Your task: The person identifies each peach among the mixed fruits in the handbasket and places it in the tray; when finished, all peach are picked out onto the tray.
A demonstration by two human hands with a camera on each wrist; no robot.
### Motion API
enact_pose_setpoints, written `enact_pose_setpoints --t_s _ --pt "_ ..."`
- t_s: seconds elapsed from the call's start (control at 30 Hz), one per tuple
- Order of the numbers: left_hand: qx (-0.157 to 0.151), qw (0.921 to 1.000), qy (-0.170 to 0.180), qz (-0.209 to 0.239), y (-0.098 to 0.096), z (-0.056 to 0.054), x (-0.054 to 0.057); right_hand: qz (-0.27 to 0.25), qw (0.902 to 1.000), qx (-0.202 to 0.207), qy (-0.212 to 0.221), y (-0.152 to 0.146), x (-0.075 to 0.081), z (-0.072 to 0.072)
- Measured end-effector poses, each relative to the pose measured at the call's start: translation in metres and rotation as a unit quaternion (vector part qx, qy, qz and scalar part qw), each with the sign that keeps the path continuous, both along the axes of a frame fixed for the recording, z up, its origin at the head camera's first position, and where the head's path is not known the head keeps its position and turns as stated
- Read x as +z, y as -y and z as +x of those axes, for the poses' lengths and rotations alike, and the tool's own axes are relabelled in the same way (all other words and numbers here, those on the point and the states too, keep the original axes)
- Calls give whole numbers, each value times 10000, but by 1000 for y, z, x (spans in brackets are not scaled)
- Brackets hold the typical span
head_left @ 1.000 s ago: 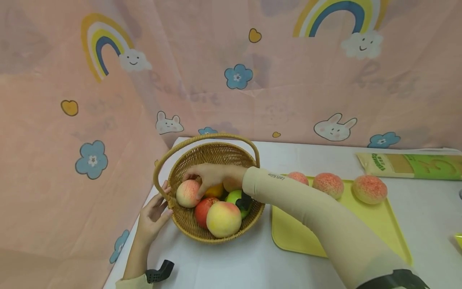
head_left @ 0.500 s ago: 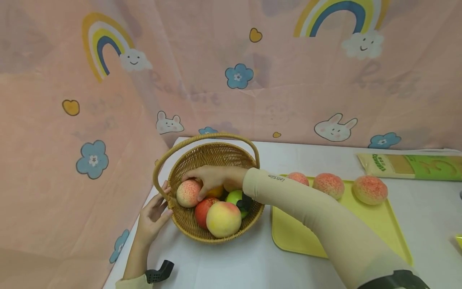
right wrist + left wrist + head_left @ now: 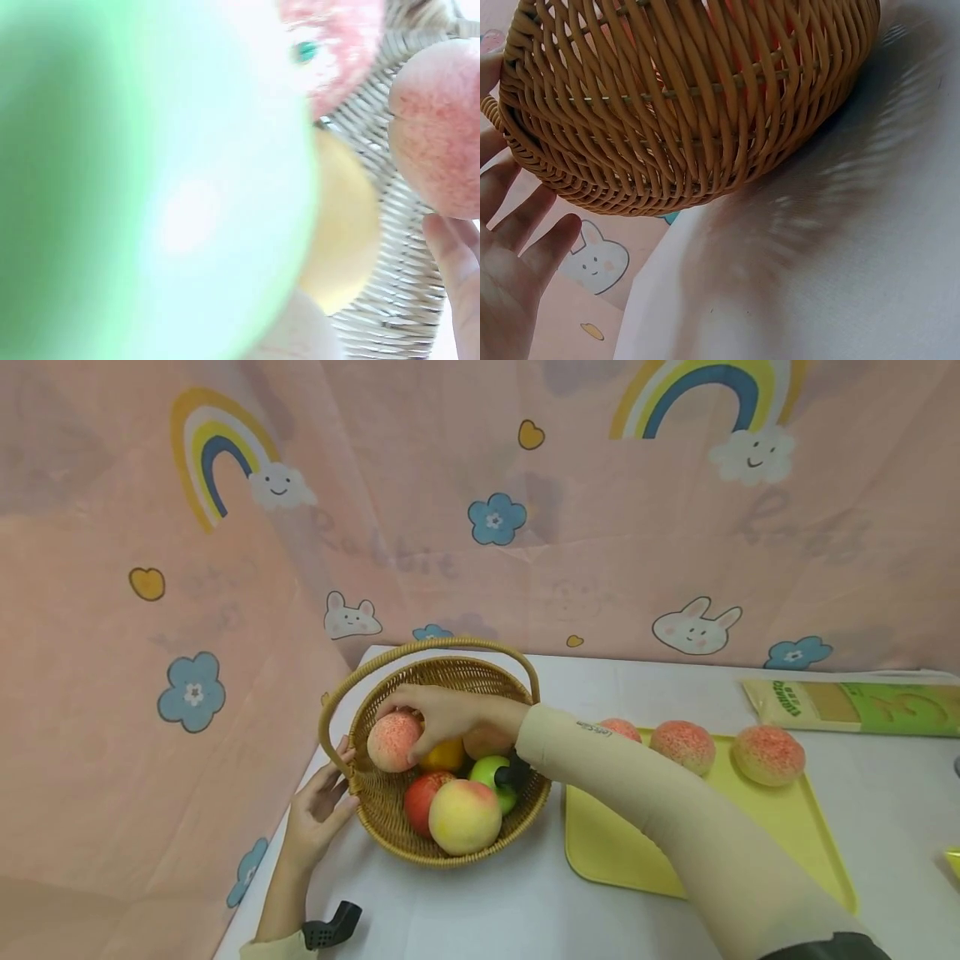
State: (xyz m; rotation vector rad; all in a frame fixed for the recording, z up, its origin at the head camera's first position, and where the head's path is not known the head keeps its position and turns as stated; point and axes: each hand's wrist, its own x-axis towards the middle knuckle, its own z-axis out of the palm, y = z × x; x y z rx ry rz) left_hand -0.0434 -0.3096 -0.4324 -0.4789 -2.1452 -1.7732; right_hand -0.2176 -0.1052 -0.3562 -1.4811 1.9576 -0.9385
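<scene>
My right hand (image 3: 442, 717) reaches into a wicker basket (image 3: 448, 860) and grips a pink speckled peach (image 3: 393, 742) at its left side, thumb on the near side. In the right wrist view that peach (image 3: 442, 127) is at the right, fingertips against it. Around it lie an orange fruit (image 3: 444, 755), a red fruit (image 3: 422, 802), a yellow peach (image 3: 465, 817) and a green apple (image 3: 491, 772), which fills much of the right wrist view. My left hand (image 3: 313, 818) touches the basket's left rim near the handle base, fingers spread, as the left wrist view shows.
The basket's arched handle (image 3: 442, 643) rises over its far side. Right of it, a yellow tray (image 3: 615, 852) holds three pink peaches (image 3: 768, 755), partly behind the right sleeve. A green-and-tan packet (image 3: 862, 704) lies at the back right. A patterned pink cloth (image 3: 420, 560) hangs behind the table.
My right hand has lifted the peach slightly up and toward the far side of the basket, with its forearm shifting a little right. The left hand stays at the rim.
</scene>
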Motion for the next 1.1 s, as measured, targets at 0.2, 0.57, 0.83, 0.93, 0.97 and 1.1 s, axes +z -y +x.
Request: enact_pose_setpoints --t_s 0.2,0.57,0.83,0.93,0.97,1.1 --pt "-1 10000 -27 -28 -1 1 0 -216 9991 214 -309 -16 18 7" --pt "30 9999 -155 -62 -1 1 1 -589 9979 20 -255 -63 44 23" --pt "9 9997 -225 -12 -1 -1 0 -1252 9917 -168 238 -123 44 36" --pt "6 9997 -245 -7 -1 -1 1 -1395 9892 -321 306 -150 40 38" --pt "9 9998 -221 -7 -1 -1 1 -1432 9885 -374 316 -158 37 39" --pt "-59 9997 -245 47 -1 1 2 -1535 9849 -662 440 -188 22 43"
